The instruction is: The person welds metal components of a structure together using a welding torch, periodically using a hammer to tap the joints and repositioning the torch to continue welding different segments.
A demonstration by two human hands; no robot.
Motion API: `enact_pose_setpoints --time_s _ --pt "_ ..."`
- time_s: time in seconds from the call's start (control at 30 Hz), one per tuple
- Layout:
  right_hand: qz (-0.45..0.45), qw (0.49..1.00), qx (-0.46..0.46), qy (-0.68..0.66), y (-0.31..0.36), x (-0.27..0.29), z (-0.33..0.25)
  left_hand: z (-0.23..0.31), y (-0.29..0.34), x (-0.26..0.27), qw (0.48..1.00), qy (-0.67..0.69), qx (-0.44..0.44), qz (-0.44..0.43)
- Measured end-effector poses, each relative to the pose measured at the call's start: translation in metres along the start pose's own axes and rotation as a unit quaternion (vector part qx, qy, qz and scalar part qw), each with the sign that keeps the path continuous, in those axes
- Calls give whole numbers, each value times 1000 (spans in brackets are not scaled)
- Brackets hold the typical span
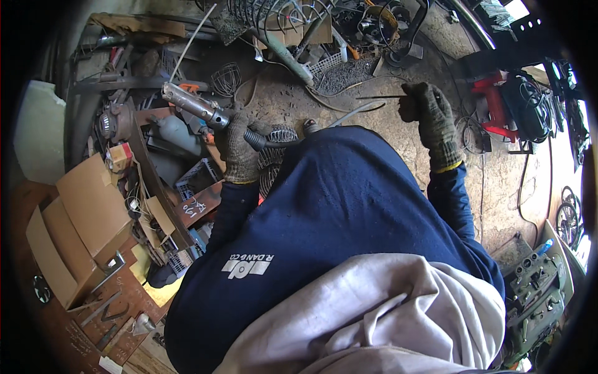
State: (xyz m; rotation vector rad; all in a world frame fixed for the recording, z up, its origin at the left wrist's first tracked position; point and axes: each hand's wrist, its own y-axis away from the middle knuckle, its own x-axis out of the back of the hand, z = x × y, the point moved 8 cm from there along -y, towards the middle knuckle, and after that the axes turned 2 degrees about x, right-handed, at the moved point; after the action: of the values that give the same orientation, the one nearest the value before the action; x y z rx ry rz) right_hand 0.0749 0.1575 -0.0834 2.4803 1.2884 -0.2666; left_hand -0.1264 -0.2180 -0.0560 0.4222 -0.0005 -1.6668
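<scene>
My left hand (240,146), in a knitted work glove, is closed round what looks like a welding electrode holder (196,107), a worn metal tube with holes. A thin pale rod (192,45) sticks up at an angle from its far end, and a spring-like sleeve (254,139) with a black cable comes out behind the hand. My right hand (428,112), gloved the same way, is raised over the floor at the right. Its fingers are closed on a thin dark rod (380,96) pointing left. The two hands are well apart.
Wire cages (299,12), metal pieces and cables lie on the stained floor (374,112) ahead. At the left are a crate with a grey bottle (177,134) and an open cardboard box (93,212). A red stand (492,106) and a green machine (532,287) are at the right.
</scene>
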Motion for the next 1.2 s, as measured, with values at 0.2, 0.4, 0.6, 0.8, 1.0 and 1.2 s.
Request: enact_pose_setpoints --time_s 0.2,0.4,0.6,0.8,1.0,1.2 --pt "18 996 9 85 2 -4 -21 -22 -10 16 1000 -21 -15 18" --pt "-12 996 35 79 -17 -29 -46 7 17 -20 1000 -30 -6 0" --pt "-113 934 235 244 -63 -91 -119 4 6 -12 999 -37 15 -12" --pt "-149 948 167 225 -93 -193 -153 3 10 17 999 -11 28 24" --pt "-197 716 462 485 -102 -233 -182 1 -10 32 815 -459 -347 -76" --pt "-197 932 143 269 -113 -236 -182 0 -31 46 973 -207 -85 -48"
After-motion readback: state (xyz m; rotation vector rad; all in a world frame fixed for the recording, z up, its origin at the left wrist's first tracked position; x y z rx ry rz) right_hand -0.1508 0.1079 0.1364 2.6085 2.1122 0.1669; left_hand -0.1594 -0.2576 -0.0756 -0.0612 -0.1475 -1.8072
